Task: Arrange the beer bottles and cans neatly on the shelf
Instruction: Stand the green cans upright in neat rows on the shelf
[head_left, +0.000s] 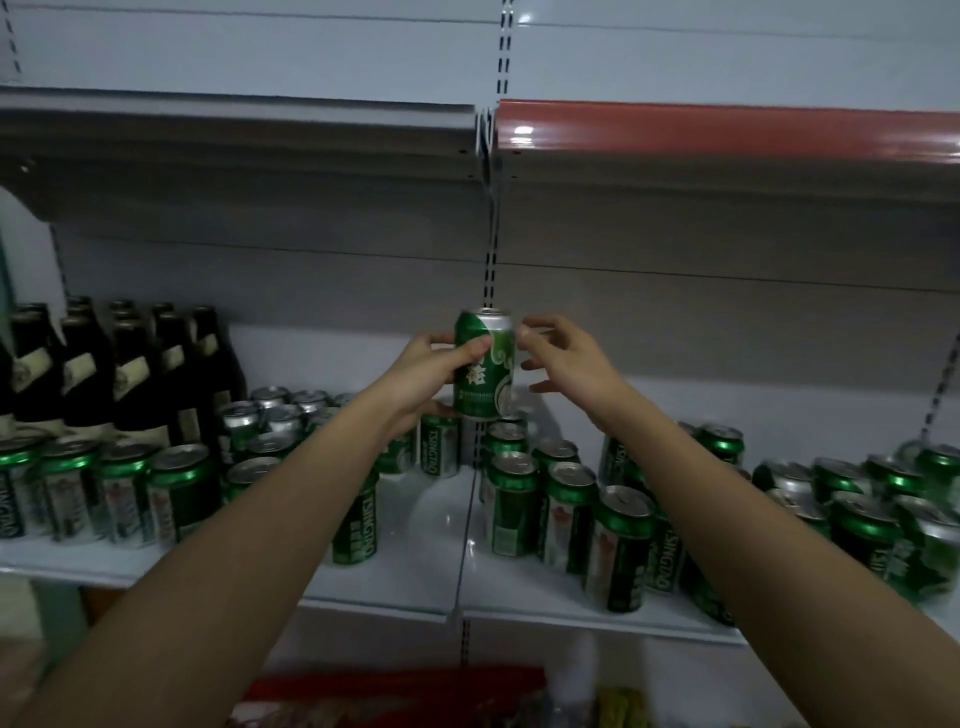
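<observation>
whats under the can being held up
Under the raised can, held by the left hand, upright green cans stand on the white shelf. The hand and can hide whatever stands directly below.

bg: grey back panel (311, 291) | upper shelf edge (727, 130) red at right | light dim

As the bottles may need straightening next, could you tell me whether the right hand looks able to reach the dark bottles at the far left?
Probably not directly: the right hand is free, but the left hand holding the can lies between it and the dark bottles.
</observation>
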